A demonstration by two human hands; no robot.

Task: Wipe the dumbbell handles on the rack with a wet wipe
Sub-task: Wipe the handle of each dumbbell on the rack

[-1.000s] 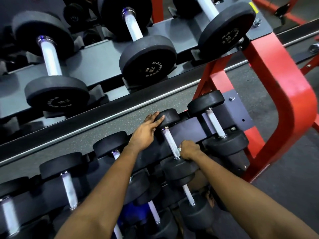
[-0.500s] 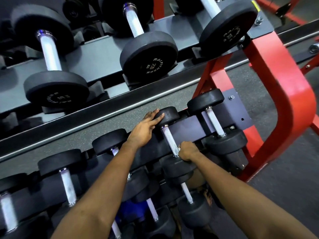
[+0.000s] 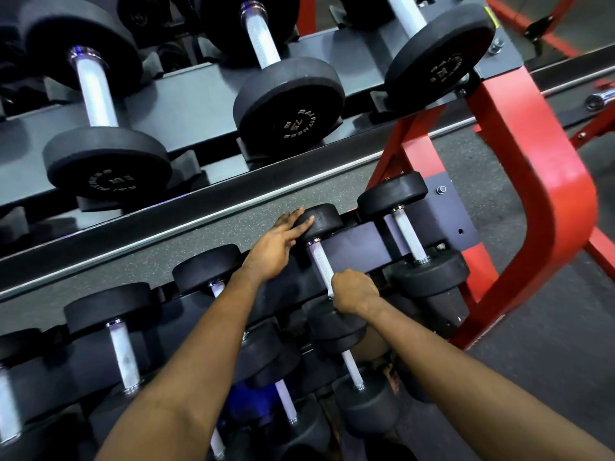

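A small black dumbbell with a silver knurled handle (image 3: 318, 262) lies on the rack's middle tier. My right hand (image 3: 355, 291) is curled round the lower end of that handle; a sliver of white wipe (image 3: 330, 294) peeks out at its left edge. My left hand (image 3: 278, 246) rests with straight fingers against the dumbbell's far black head (image 3: 321, 219). A second small dumbbell with a silver handle (image 3: 408, 236) sits just to the right. More small dumbbells line the tier to the left (image 3: 123, 356).
Big black dumbbells (image 3: 288, 108) sit on the grey upper shelf (image 3: 196, 104). The rack's red frame (image 3: 552, 181) curves down at the right. Lower-tier dumbbells (image 3: 352, 367) lie under my arms. Grey speckled floor (image 3: 539, 377) spreads at the right.
My right hand has stayed at the lower end of the handle with only slight shifts. My left hand keeps resting on the dumbbell's far head.
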